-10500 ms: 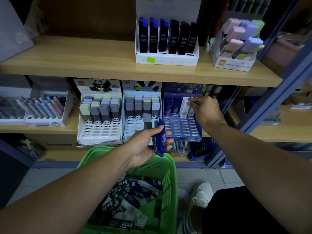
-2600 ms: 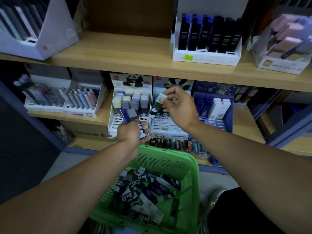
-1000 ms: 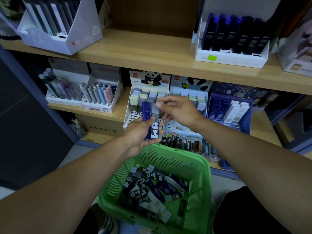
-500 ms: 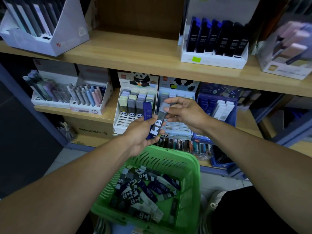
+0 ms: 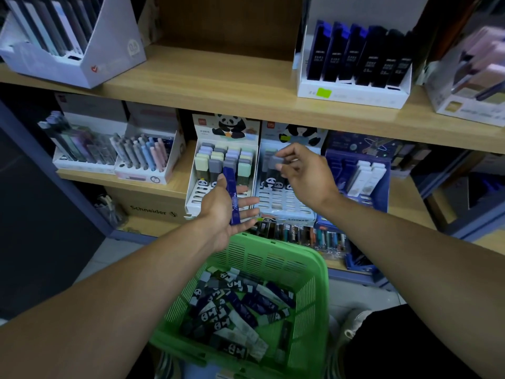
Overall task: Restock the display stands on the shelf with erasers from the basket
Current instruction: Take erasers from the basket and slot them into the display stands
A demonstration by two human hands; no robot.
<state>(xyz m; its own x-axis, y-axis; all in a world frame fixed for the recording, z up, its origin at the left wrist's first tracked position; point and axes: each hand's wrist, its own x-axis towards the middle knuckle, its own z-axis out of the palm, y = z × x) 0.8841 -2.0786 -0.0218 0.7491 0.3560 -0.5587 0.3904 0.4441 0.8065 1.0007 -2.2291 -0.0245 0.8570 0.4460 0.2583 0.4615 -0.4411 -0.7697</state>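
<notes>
My left hand (image 5: pixel 228 212) is turned palm up over the far rim of the green basket (image 5: pixel 276 258), fingers loosely straight, with one dark blue eraser (image 5: pixel 232 195) standing on end against the palm, held by my thumb. My right hand (image 5: pixel 303 173) is raised in front of the second panda stand (image 5: pixel 284 198), pinching a grey eraser (image 5: pixel 274 162) between thumb and fingertips, right at the stand's upper rows. The first panda stand (image 5: pixel 207 195) just to its left has pastel and grey erasers filling its upper rows, lower slots bare. Both stands sit on the middle shelf (image 5: pixel 175 184), beside a blue stand (image 5: pixel 358 176) to the right. The basket below holds a loose heap of panda-wrapped and blue erasers (image 5: pixel 235 307).
</notes>
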